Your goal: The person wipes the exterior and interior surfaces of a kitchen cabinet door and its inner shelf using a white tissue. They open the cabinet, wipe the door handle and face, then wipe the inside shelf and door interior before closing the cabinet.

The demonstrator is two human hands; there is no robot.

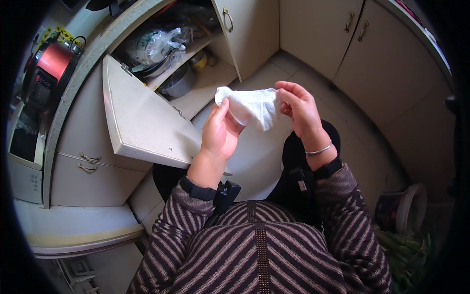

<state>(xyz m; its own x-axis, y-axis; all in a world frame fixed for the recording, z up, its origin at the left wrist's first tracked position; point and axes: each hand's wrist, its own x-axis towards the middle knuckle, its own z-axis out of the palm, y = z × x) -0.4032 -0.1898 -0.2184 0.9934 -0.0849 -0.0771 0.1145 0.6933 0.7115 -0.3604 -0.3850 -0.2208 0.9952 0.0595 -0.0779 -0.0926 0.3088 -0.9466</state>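
Note:
A thin white cloth or paper wipe [253, 104] is stretched between my two hands above the floor. My left hand [222, 128] grips its left end, thumb on top and fingers beneath. The right end is pinched between thumb and fingers of my right hand [299, 104], with a loose corner hanging between the hands. Just left of my left hand stands an open cabinet door [147, 121]. Behind it, the cabinet's shelf [183, 60] bears items wrapped in clear plastic [152, 47], and a grey pot or bowl [180, 81] sits below.
Another cabinet door [253, 33] stands open ahead. Closed cabinets [315, 33] line the right side. A countertop edge [79, 62] curves along the left, beside a red and black appliance [55, 60]. A bucket [402, 209] and green leafy vegetables [405, 253] are at lower right.

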